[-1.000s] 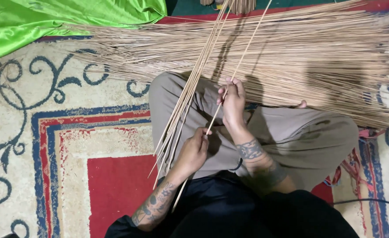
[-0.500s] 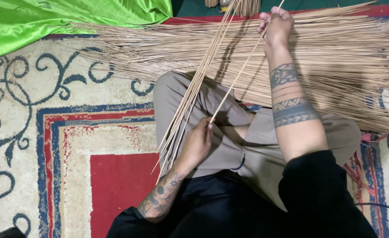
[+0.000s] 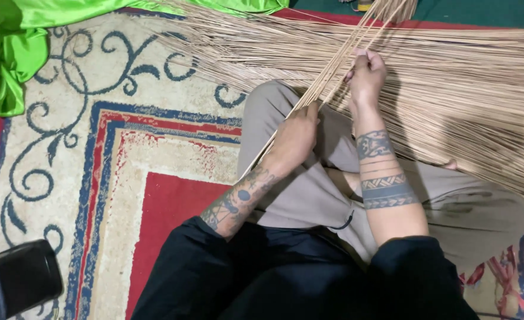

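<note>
left hand [image 3: 296, 137]: clenched around the near part of a thin bundle of sticks [image 3: 333, 77]; sits over the left knee; forearm tattooed
right hand [image 3: 365, 74]: fingers pinched on the same bundle, farther along it than the left; tattoo bands on the forearm
bundle of sticks: slim pale tan sticks, gathered tight; runs diagonally from near-left at the knee to far-right at the top edge; near ends poke out past the left hand, just above the rug; far ends fan out a little at the top
pile of sticks [image 3: 451, 89]: big loose spread of the same tan sticks lying flat on the floor, far side and right; held bundle crosses over it; its right part lies against the person's leg
person: seated cross-legged; beige trousers [image 3: 309, 195] under both hands; black sleeves near
rug [image 3: 125, 178]: patterned, cream field with blue scrolls, blue and red borders, red centre; left and near; under the person
green cloth [image 3: 13, 53]: shiny bright green fabric, crumpled; far left corner, stretching along the far edge; touches the pile's far-left tips
black object [image 3: 16, 281]: dark rounded thing, near-left corner; cannot tell what it is
</note>
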